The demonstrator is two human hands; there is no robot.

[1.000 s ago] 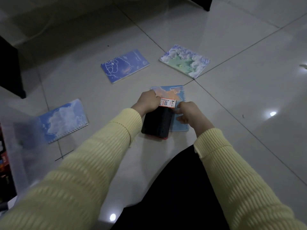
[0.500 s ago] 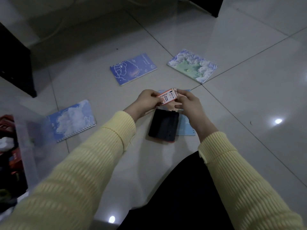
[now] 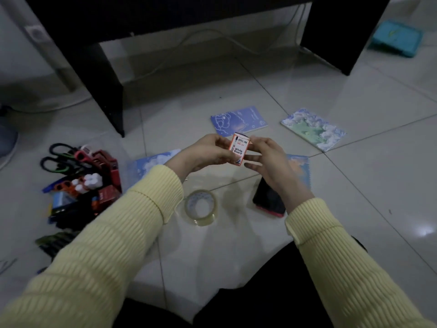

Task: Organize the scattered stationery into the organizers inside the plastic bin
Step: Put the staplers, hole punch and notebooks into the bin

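Gripping one ink box [image 3: 239, 149], both hands [image 3: 208, 152], four notebooks [image 3: 238, 120], one tape roll [image 3: 200, 210], perhaps two scissors [image 3: 62, 157]

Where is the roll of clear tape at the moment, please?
In the head view, the roll of clear tape lies flat on the floor tiles, low centre, between the yellow sleeves, left of the black eraser.

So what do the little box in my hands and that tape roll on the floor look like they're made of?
The box: probably thin printed cardboard, matte, with crisp folded edges and printed lettering. The tape roll: clear glossy plastic film, since the floor shows through it; its core looks pale, material unclear.
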